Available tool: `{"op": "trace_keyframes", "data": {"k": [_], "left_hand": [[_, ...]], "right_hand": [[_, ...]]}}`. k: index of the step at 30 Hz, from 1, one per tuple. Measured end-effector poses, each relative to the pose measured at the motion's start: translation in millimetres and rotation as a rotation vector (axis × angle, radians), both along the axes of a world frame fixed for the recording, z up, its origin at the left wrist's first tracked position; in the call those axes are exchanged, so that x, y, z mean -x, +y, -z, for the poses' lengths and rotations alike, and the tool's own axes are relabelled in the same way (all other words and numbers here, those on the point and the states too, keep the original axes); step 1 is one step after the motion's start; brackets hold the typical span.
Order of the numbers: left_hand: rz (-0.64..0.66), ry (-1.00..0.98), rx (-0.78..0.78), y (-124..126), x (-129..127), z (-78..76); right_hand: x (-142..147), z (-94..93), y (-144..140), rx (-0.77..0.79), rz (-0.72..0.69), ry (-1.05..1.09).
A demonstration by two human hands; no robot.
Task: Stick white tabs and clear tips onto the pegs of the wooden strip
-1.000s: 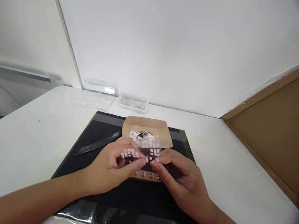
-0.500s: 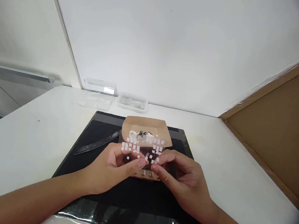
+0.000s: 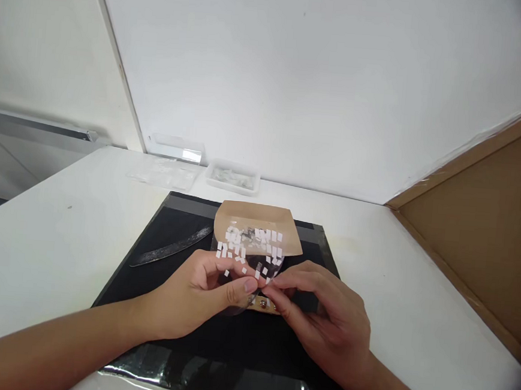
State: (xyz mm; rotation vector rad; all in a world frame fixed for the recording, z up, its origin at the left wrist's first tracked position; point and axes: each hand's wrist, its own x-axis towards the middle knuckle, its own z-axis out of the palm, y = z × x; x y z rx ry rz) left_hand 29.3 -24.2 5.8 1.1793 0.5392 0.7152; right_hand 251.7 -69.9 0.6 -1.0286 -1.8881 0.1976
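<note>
Pinching the lower edge of a clear film [image 3: 250, 260] over the near middle of the mat [image 3: 149, 234]: left hand [image 3: 203, 292] clamped on it between thumb and forefinger, right hand [image 3: 323, 320] meeting it fingertip to fingertip, thumb and forefinger nipped on the same edge or on one small square there; cannot tell which. Held upright and slightly curled, above the mat and not touching it. Dotted with small white squares [image 3: 237, 250] in loose rows, with bare patches toward the bottom and middle. Judging by those gaps, partly stripped, with many squares left on the upper part.

Lying flat on the mat just beneath the fingertips, a tan strip [image 3: 261, 304] with a few round studs, mostly hidden by the hands. Resting on the mat's left part, a long dark blade [image 3: 170, 249], untouched.

Standing at the mat's far middle, a brown paper tray [image 3: 287, 233] holding a heap of white and dark scraps, seen partly through the film; likely the discard from work done so far.

Beyond the mat's far edge on the white counter [image 3: 59, 233], a shallow clear tub [image 3: 232, 178] and flat clear bags [image 3: 163, 174], the bags nearer the mat's far left corner. Leaning to the right of the mat, well apart, a cork board [image 3: 488, 225].
</note>
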Motion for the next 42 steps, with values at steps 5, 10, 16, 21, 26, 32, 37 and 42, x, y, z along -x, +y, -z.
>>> {"op": "trace_keyframes", "data": {"k": [5,10,16,21,26,32,37,42], "left_hand": [[0.017,-0.035,0.039,0,1,2.9],[0.013,-0.035,0.047,0,-1,-1.2],[-0.025,0.028,0.048,-2,0,-3.7],[-0.102,0.126,-0.099,0,1,-2.5],[-0.071,0.092,-0.086,-1,0,-2.9],[-0.079,0.072,-0.037,-2,0,-1.3],[-0.065,0.044,0.006,-4,1,2.0],[-0.133,0.165,-0.193,-4,2,2.0]], "right_hand": [[2,-2.3,0,0.026,0.023,0.015],[1,0.3,0,0.090,0.041,0.039],[2,-0.7,0,0.117,0.039,0.067],[1,-1.3,-2,0.000,0.014,0.045],[0,-2.1,-3,-0.120,0.025,-0.063],[4,-4.4,-2,-0.084,0.044,-0.078],[6,-7.5,-2,-0.008,0.053,-0.036],[5,-12.1,-2,-0.008,0.004,-0.034]]}}
